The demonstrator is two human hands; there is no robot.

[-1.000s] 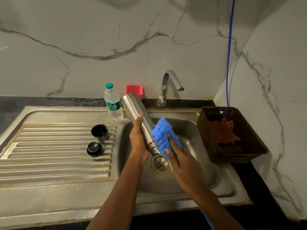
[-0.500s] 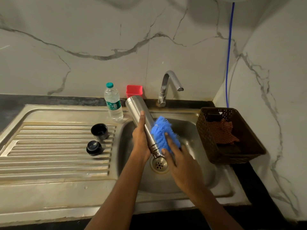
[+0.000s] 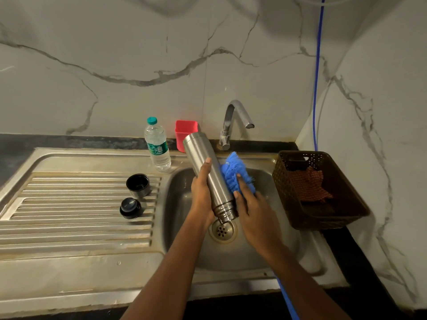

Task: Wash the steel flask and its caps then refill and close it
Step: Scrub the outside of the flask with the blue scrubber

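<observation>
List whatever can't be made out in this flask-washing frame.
All head view.
- Steel flask mouth: points down at the drain, so its inside is unseen.
- Left hand fingers: wrapped behind the flask.
- Blue brush handle: mostly under the right hand and forearm.
- Water bottle label: too small to read.
- Basket: anything under the checked cloth is hidden.

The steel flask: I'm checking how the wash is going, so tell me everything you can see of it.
The steel flask is a slim brushed-metal cylinder with a flat base and a ribbed, threaded neck, and no cap on it. It is held tilted over the sink, base up toward the back wall, mouth down near the drain. The left hand grips its body from the left. The right hand presses the bristles of a blue brush against its right side. No running water is visible.
</observation>
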